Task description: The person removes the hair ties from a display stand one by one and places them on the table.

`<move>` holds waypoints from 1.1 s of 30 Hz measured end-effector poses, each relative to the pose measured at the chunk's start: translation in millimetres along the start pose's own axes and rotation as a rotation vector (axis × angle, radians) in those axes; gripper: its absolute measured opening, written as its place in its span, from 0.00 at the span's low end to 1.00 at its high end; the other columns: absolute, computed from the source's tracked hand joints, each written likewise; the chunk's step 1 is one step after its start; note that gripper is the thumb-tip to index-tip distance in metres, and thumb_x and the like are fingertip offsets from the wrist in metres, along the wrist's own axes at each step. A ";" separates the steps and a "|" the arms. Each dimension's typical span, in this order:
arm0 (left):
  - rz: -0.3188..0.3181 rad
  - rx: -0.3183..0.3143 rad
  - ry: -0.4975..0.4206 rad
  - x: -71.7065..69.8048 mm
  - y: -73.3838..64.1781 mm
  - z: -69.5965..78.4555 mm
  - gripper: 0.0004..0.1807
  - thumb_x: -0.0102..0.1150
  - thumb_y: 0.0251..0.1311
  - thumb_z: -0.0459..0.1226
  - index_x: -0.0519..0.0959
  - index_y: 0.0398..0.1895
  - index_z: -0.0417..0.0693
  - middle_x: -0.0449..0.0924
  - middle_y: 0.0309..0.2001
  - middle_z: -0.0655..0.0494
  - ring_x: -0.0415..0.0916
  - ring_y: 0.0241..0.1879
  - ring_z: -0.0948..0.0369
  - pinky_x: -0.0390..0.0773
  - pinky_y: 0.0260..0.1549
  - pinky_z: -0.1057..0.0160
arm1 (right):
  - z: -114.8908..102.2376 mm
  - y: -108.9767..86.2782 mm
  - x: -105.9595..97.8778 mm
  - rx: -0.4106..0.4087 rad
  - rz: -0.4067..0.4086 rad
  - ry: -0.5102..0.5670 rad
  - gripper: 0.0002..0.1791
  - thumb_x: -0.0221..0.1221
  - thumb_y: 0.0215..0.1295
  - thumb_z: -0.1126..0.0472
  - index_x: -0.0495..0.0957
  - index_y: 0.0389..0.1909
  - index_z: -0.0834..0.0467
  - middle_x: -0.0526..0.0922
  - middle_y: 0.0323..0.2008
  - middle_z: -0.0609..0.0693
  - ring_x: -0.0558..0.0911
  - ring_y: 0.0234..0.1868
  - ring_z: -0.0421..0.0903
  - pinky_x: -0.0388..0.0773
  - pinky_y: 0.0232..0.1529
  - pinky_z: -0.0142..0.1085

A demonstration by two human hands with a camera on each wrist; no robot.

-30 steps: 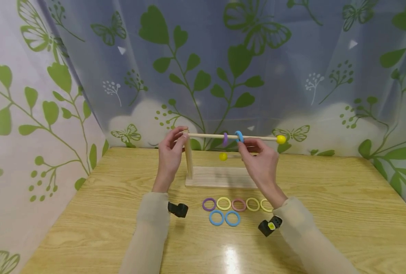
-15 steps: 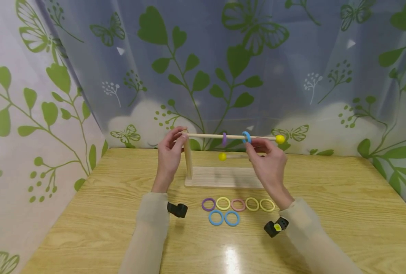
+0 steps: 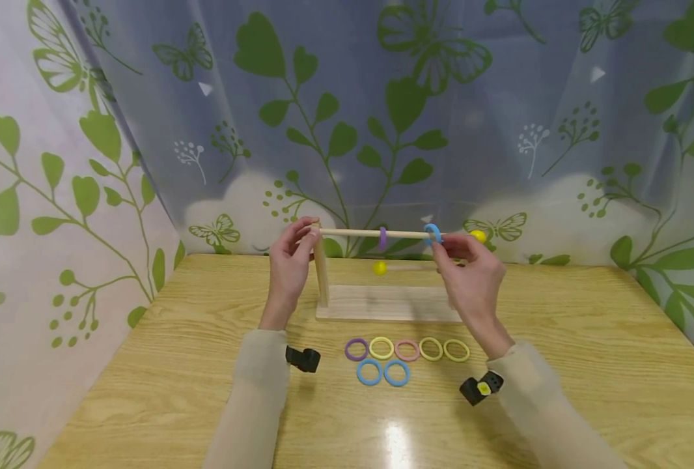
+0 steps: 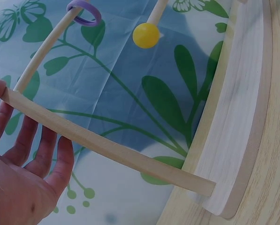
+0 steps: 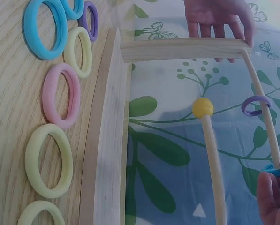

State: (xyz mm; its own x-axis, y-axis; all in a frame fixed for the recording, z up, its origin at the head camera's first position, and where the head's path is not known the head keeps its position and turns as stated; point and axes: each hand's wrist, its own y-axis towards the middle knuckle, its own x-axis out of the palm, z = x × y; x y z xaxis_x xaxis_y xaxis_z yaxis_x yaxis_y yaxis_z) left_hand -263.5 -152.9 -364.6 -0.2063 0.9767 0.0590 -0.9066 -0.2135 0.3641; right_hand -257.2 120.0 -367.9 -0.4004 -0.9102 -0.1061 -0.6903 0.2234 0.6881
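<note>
My left hand (image 3: 288,260) holds the top of the upright post (image 3: 321,277) of a wooden stand, fingers behind it and thumb in front, as the left wrist view (image 4: 107,140) shows. A thin wooden rod (image 3: 349,232) runs right from that post and ends in a yellow ball (image 3: 477,236). Between thumb and fingers, my right hand (image 3: 474,270) pinches a blue ring (image 3: 433,227) that encircles the rod, close to the ball end. A purple ring (image 3: 383,240) hangs on the rod near its middle. The right hand partly covers the rod's far end.
Below the upper rod is a second one with a yellow ball (image 3: 379,268). The stand's flat base (image 3: 388,305) rests on the wood-grain table (image 3: 177,365). In front lie loose rings: purple (image 3: 347,350), pink (image 5: 48,101), several yellow (image 5: 32,161) and two blue (image 3: 359,373). A patterned curtain (image 3: 347,98) hangs behind.
My right hand has slid the blue ring to the right along the rod, toward the yellow ball. The left hand stays on the post, and the purple ring keeps its place.
</note>
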 end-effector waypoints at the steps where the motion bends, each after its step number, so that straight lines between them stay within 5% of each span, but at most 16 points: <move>1: -0.003 0.002 0.002 -0.1 -0.1 -0.2 0.16 0.56 0.74 0.39 0.80 0.60 0.45 0.82 0.56 0.43 0.81 0.46 0.62 0.83 0.43 0.69 | -0.6 0.3 -0.6 0.002 0.004 0.000 0.08 0.70 0.63 0.66 0.87 0.40 0.64 0.90 0.34 0.60 0.82 0.29 0.24 0.77 0.27 0.17; 10: 0.004 0.019 0.000 0.2 -0.3 -1.9 0.15 0.57 0.73 0.39 0.82 0.58 0.48 0.83 0.54 0.47 0.82 0.47 0.57 0.83 0.43 0.68 | -23.9 -0.1 -6.3 -0.008 0.030 0.009 0.07 0.67 0.61 0.74 0.84 0.39 0.74 0.87 0.33 0.69 0.80 0.28 0.23 0.76 0.27 0.16; 19: -0.011 0.002 -0.002 0.9 0.4 -0.4 0.16 0.56 0.74 0.38 0.80 0.61 0.45 0.81 0.57 0.43 0.81 0.52 0.48 0.84 0.44 0.67 | 1.4 1.8 -11.8 0.026 0.027 0.010 0.09 0.70 0.62 0.66 0.87 0.42 0.65 0.89 0.35 0.61 0.82 0.29 0.24 0.79 0.28 0.18; 33: -0.007 0.010 0.005 0.5 0.9 -0.6 0.16 0.55 0.74 0.38 0.80 0.60 0.45 0.82 0.55 0.43 0.79 0.54 0.40 0.83 0.44 0.69 | 6.0 3.6 -20.7 0.035 0.052 -0.031 0.09 0.70 0.62 0.65 0.87 0.42 0.65 0.89 0.34 0.64 0.81 0.29 0.21 0.77 0.26 0.16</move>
State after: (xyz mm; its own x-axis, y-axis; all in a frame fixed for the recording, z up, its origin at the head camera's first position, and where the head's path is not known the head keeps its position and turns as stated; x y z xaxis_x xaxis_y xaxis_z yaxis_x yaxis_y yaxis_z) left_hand -264.6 -152.6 -364.7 -0.2017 0.9780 0.0523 -0.9044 -0.2065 0.3734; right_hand -255.0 141.7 -367.5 -0.4542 -0.8860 -0.0934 -0.6884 0.2825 0.6680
